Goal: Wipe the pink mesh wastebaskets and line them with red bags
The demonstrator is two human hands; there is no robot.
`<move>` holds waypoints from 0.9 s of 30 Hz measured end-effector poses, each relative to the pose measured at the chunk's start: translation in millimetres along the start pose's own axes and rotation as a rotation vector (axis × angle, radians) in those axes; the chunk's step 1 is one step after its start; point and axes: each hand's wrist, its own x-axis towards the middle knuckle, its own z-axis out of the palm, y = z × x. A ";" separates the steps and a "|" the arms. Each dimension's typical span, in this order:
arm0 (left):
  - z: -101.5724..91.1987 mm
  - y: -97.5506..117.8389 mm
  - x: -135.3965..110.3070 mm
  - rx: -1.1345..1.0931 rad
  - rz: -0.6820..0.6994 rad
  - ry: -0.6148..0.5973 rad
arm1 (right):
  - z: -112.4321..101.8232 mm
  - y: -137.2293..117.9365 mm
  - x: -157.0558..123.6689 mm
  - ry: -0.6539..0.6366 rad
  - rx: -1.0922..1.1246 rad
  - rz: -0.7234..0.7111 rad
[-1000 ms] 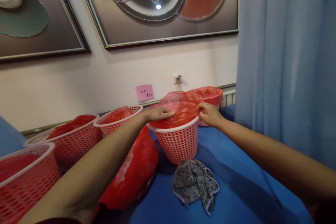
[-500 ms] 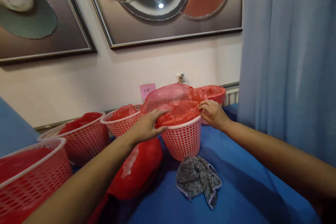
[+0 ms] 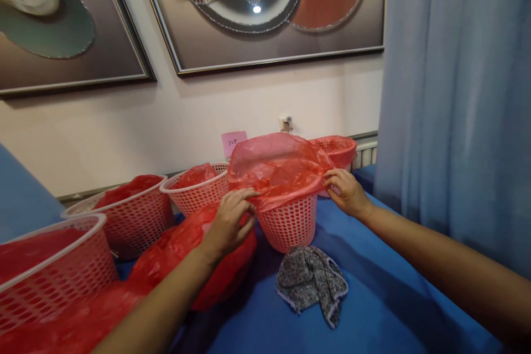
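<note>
A small pink mesh basket stands on the blue tablecloth. A red plastic bag billows out of it, its edge folded down over the rim. My left hand pinches the bag's edge at the basket's left rim. At the right rim my right hand grips the bag's edge the same way. Both hands are closed on the plastic.
Several more pink baskets lined with red bags stand along the wall: one just left, another further left, a near one, one behind. A loose red bag and a grey patterned cloth lie in front. A blue curtain hangs at right.
The bag's edge has been pulled down over the basket's rim on both sides. My left hand slid down and toward me along the left rim; the right hand dropped slightly.
</note>
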 end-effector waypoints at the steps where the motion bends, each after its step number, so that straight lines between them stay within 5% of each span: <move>1: 3.0 1.1 -5.2 -0.008 -0.005 0.000 | 0.6 -0.7 -2.9 -0.010 -0.001 -0.007; 9: 14.0 -9.7 -1.5 0.014 -0.152 0.023 | 1.1 -8.5 -3.5 -0.022 0.028 0.050; 14: 26.5 -14.3 1.4 -0.066 -0.191 -0.018 | -12.5 -53.0 16.2 0.081 -0.060 0.006; 19: 37.0 -9.8 2.1 -0.087 -0.200 0.029 | 9.1 -91.5 35.5 -0.231 -0.070 -0.116; 22: 31.5 -4.7 4.9 -0.083 -0.214 0.016 | 20.9 -81.7 42.9 -0.370 -0.058 -0.071; 27: 22.4 1.5 5.0 -0.008 -0.210 0.041 | 10.6 -26.3 46.5 -0.340 0.111 0.054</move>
